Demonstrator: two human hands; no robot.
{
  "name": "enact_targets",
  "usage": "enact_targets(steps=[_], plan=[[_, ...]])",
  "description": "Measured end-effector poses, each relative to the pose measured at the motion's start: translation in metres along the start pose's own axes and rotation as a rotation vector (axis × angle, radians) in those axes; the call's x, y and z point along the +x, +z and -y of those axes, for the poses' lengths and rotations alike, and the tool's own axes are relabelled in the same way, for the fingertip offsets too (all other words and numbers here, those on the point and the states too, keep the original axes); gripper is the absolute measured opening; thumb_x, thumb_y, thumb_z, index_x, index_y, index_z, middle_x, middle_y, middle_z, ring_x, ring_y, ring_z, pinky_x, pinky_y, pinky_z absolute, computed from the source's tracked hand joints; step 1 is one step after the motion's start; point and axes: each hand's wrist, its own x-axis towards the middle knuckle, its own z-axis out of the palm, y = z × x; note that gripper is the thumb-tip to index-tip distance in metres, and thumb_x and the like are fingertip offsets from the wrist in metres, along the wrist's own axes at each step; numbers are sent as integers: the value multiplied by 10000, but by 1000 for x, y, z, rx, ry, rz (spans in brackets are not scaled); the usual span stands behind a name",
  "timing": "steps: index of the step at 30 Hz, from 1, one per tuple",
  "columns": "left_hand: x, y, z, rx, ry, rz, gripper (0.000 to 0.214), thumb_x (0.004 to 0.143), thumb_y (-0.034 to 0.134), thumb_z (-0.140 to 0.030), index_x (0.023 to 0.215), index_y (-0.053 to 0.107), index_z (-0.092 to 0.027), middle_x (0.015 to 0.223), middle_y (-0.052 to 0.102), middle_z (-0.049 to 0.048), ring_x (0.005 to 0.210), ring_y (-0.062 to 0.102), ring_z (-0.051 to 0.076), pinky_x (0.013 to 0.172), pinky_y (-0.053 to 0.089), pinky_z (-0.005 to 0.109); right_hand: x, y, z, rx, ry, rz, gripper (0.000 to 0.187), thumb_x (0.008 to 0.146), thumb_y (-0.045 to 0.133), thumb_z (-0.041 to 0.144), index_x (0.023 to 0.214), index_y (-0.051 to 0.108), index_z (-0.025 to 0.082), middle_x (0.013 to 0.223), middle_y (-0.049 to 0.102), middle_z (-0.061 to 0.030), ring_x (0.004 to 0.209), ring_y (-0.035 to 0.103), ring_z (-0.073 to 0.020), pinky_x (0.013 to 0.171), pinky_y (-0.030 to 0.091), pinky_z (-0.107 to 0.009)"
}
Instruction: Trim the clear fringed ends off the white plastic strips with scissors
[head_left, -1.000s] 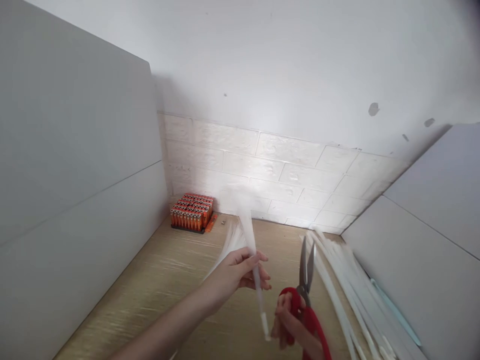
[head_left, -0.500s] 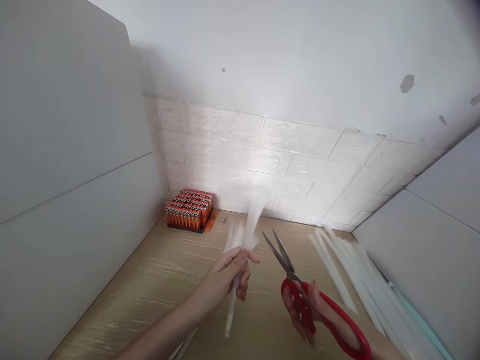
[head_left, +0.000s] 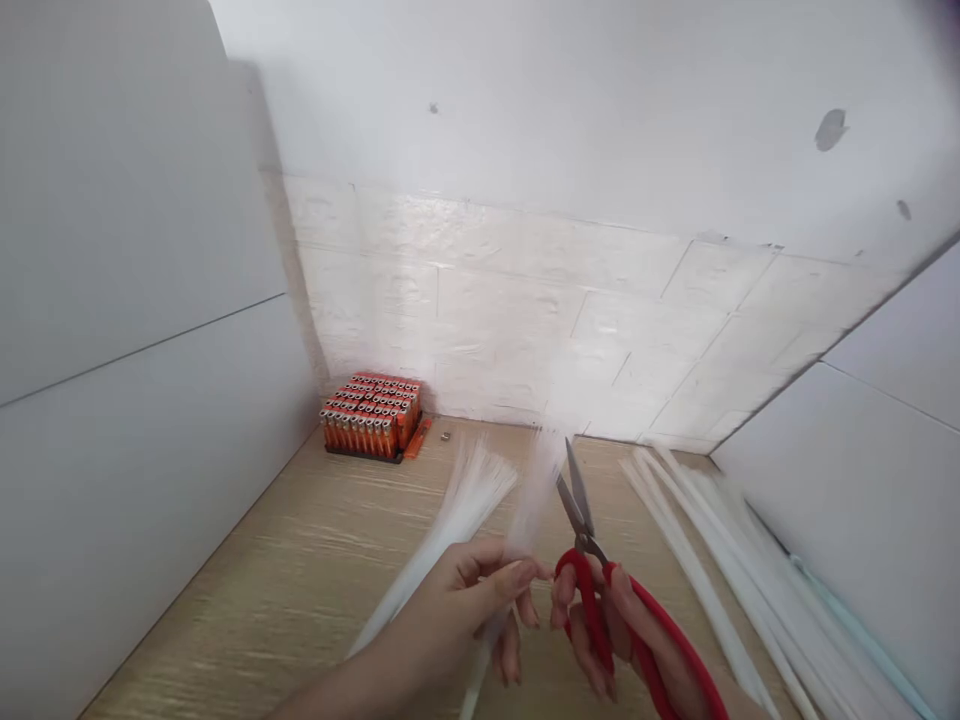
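Note:
My left hand [head_left: 491, 600] is closed around a bundle of thin white strands [head_left: 534, 505], whose blurred, frayed upper end stands up above my fingers. The lower end of this bundle comes out beneath the hand. In my right hand [head_left: 611, 620] is a pair of scissors [head_left: 581, 540] with red handles, my fingers through the loops. The blades are parted and point up, their tips close beside the frayed end; whether they touch it I cannot tell. Another bundle of white strands [head_left: 442, 525] lies on the table behind my left forearm, its far end fanned out.
Several long white bundles [head_left: 709, 590] lie at the right, beside a pale blue strip [head_left: 847, 610]. A block of orange lighters [head_left: 367, 415] stands at the back left on the wooden tabletop [head_left: 262, 580]. White panels and a brick-patterned wall [head_left: 487, 310] enclose the table.
My left hand has moved down and right with its bundle, bringing it close to the scissors. The scissor blades are less widely parted. More of the bundle lying behind my forearm shows.

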Motion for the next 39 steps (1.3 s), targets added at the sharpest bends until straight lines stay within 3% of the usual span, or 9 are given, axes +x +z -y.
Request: enact_targets(steps=[8,14,17,22,31,39], plan=[[3,-2,-7,-21,46,-129,509,721,757,-567,963,641,-135,607,625,-9,436,606,107,429,460,173,-5,8,-7,8,44,130,316,962,535,386,1092,605,107,961,636,-51,795,617,-98,706,559,-250],[1,10,-2,35,-3,-63,452,768,709,-544,860,630,-109,596,622,11,445,598,104,420,442,168,-4,11,-14,29,53,165,316,964,531,388,1084,605,105,943,634,-44,774,613,-91,689,553,-236],[-1,13,-2,86,-12,-98,423,786,695,-526,798,594,-116,584,613,2,420,583,98,411,434,168,-4,12,-15,42,51,169,319,964,532,387,1101,600,107,962,633,-50,791,616,-96,700,556,-245],[2,9,-1,107,38,-149,414,799,690,-516,857,601,-115,592,626,-6,407,575,89,408,429,162,-5,14,-18,69,36,180,319,966,528,389,1092,600,106,937,630,-43,759,607,-87,675,549,-230],[0,11,-3,118,10,-75,395,844,661,-486,814,612,-96,608,621,11,446,588,85,443,453,160,-2,17,-24,98,49,194,315,966,528,387,1088,593,105,920,620,-39,738,594,-79,654,538,-218],[1,9,-1,99,37,-91,383,851,662,-491,850,614,-111,632,634,3,446,601,86,434,443,156,-2,18,-19,105,63,209,321,965,526,393,1100,594,109,944,624,-46,763,601,-88,674,545,-232]])
